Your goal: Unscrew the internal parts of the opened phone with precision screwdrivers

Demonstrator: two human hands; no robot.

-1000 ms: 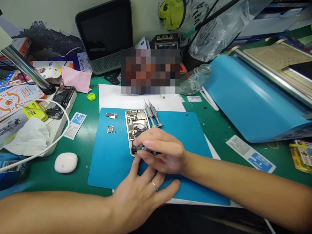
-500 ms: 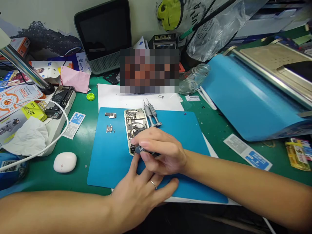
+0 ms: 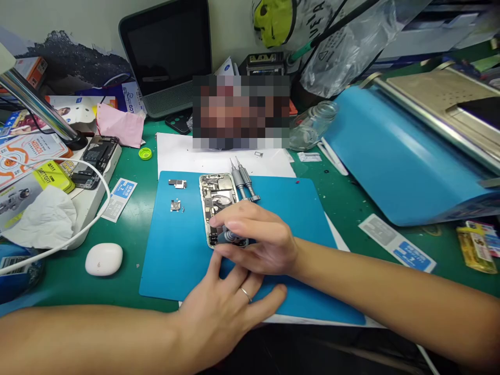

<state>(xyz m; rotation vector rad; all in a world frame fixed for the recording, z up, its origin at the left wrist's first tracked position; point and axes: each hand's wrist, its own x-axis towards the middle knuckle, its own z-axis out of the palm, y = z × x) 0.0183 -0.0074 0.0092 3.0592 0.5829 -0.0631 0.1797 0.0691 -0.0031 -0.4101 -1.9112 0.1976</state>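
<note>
An opened phone [image 3: 222, 200] with its inner parts bare lies on a blue mat [image 3: 304, 234]. Over its lower end, my right hand [image 3: 260, 237] is closed round a grey screwdriver [image 3: 227, 237], whose tip is hidden. My left hand [image 3: 230, 307] rests on the mat, fingers spread, its index fingertip at the phone's bottom edge under my right hand. Beside the phone's upper right lie two more grey screwdrivers [image 3: 242, 179]. Left of it sit a small metal part [image 3: 177, 184] and another small part [image 3: 175, 206] with tiny pieces near it.
A white rounded case [image 3: 103, 259] stands left of the mat, near a white cable [image 3: 105, 185]. Farther left, another opened phone [image 3: 94, 162] rests on a white box. Behind the mat are white paper [image 3: 175, 151] and a glass jar [image 3: 314, 125]. A blue-covered machine [image 3: 390, 161] occupies the right.
My right hand's fingers and thumb have shifted on the screwdriver, and more of its handle shows. My left hand and the phone stay in place.
</note>
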